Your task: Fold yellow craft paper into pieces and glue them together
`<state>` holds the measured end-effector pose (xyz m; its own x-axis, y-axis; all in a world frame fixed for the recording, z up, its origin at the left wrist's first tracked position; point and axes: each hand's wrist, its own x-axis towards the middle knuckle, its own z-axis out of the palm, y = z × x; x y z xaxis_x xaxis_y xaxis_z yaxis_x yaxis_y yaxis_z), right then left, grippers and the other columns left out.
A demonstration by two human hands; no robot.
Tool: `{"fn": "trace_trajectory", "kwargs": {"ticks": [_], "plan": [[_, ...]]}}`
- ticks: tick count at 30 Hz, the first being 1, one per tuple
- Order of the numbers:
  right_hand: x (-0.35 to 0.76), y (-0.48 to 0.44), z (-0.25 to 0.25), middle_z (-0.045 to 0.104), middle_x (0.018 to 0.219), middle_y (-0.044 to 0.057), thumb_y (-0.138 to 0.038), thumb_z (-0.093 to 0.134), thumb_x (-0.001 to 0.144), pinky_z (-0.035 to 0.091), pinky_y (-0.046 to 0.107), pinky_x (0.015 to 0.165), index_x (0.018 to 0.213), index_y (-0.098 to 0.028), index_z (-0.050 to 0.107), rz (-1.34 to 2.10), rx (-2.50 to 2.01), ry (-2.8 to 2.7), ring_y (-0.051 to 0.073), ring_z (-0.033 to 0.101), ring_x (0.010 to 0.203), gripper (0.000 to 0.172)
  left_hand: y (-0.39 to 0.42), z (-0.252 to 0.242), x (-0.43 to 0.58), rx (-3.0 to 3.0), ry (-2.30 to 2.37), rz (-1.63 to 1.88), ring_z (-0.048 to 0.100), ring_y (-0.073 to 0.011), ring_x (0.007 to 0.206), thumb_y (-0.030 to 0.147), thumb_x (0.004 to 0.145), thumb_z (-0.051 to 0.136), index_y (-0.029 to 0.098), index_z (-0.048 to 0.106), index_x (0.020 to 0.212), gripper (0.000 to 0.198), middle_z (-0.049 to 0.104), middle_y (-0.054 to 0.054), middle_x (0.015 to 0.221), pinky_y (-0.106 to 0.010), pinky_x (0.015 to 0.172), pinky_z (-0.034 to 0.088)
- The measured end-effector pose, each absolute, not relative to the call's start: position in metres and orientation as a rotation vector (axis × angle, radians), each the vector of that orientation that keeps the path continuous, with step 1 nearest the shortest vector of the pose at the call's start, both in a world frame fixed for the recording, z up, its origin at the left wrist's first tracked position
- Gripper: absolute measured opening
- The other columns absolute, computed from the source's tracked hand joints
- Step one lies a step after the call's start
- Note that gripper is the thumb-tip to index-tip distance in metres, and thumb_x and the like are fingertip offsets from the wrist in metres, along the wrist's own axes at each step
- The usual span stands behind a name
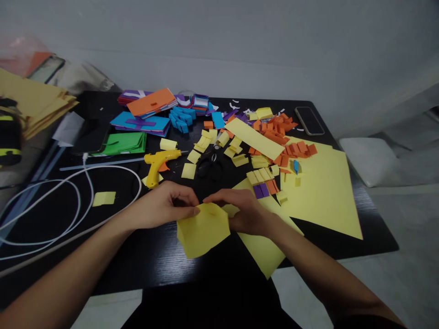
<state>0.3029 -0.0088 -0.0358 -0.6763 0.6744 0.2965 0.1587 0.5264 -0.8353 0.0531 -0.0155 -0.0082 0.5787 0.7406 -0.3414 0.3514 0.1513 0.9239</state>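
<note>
Both hands hold one piece of yellow paper (204, 232) above the front edge of the black table. My left hand (171, 204) pinches its top left part between thumb and fingers. At the paper's right side, my right hand (244, 210) grips the edge, with the fingertips behind or on top of it. A large yellow sheet (265, 251) lies partly under my right hand and wrist. Black scissors (213, 164) rest just beyond the hands. The yellow glue gun (158, 165) lies beyond my left hand.
Folded yellow pieces (202, 144) and orange pieces (277, 130) are scattered at the centre back. Stacks of coloured paper (140, 122) lie at the back left. A white cable (78, 201) loops at the left. Yellow sheets (325, 192) and a phone (309, 120) are on the right.
</note>
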Motion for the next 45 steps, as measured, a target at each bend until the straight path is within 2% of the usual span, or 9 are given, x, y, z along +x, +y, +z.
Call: {"fn": "trace_trajectory", "kwargs": {"ticks": [7,12,18,28,33,39,45], "plan": [[0.301,-0.01,-0.036,0.078,0.095,0.005,-0.019,0.08,0.083,0.06,0.025,0.074,0.113,-0.018,0.072,1.238,-0.7,-2.025,0.014,0.074,0.079,0.031,-0.016,-0.006,0.052,1.498,0.991,0.388,0.066,-0.0121,0.064,0.031,0.091,0.068,0.018,0.073,0.085,0.015,0.074,0.0,0.073,-0.019,0.056,0.049],[0.299,-0.012,-0.036,0.078,0.1,0.006,-0.021,0.079,0.084,0.061,0.027,0.077,0.113,-0.019,0.072,1.288,-0.711,-2.009,0.016,0.074,0.083,0.03,-0.017,-0.004,0.056,1.511,0.978,0.364,0.064,-0.012,0.064,0.034,0.092,0.067,0.017,0.072,0.086,0.018,0.072,0.0,0.074,-0.019,0.056,0.047],[0.298,-0.012,-0.035,0.077,0.093,0.004,-0.024,0.078,0.085,0.058,0.026,0.071,0.112,-0.02,0.072,1.227,-0.69,-2.063,0.015,0.071,0.077,0.028,-0.018,-0.004,0.059,1.571,0.998,0.357,0.061,-0.0126,0.065,0.037,0.091,0.067,0.018,0.076,0.082,0.023,0.072,0.0,0.072,-0.019,0.056,0.046],[0.302,-0.011,-0.03,0.077,0.091,0.004,-0.022,0.079,0.084,0.057,0.027,0.071,0.111,-0.019,0.071,1.181,-0.664,-2.113,0.016,0.071,0.077,0.028,-0.018,-0.005,0.057,1.535,0.965,0.307,0.059,-0.0117,0.06,0.038,0.09,0.068,0.019,0.076,0.083,0.022,0.069,0.001,0.068,-0.02,0.055,0.044],[0.3,-0.012,-0.035,0.074,0.085,0.003,-0.023,0.08,0.086,0.056,0.024,0.068,0.112,-0.018,0.072,1.207,-0.617,-2.098,0.014,0.069,0.073,0.028,-0.019,-0.007,0.061,1.585,0.964,0.258,0.056,-0.0113,0.063,0.039,0.089,0.069,0.018,0.075,0.083,0.023,0.064,0.003,0.069,-0.02,0.056,0.04],[0.299,-0.011,-0.038,0.074,0.089,0.004,-0.026,0.081,0.086,0.055,0.026,0.071,0.112,-0.019,0.073,1.208,-0.611,-2.128,0.014,0.068,0.076,0.028,-0.021,-0.013,0.061,1.615,0.985,0.247,0.045,-0.0099,0.06,0.042,0.09,0.066,0.015,0.066,0.071,0.033,0.05,0.005,0.062,-0.021,0.054,0.033],[0.299,-0.011,-0.04,0.072,0.083,0.002,-0.023,0.082,0.085,0.054,0.023,0.068,0.112,-0.017,0.073,1.21,-0.591,-2.114,0.012,0.067,0.071,0.029,-0.024,-0.018,0.065,1.514,1.008,0.227,0.052,-0.012,0.066,0.036,0.086,0.067,0.015,0.074,0.084,0.023,0.062,0.003,0.072,-0.022,0.06,0.038]]}}
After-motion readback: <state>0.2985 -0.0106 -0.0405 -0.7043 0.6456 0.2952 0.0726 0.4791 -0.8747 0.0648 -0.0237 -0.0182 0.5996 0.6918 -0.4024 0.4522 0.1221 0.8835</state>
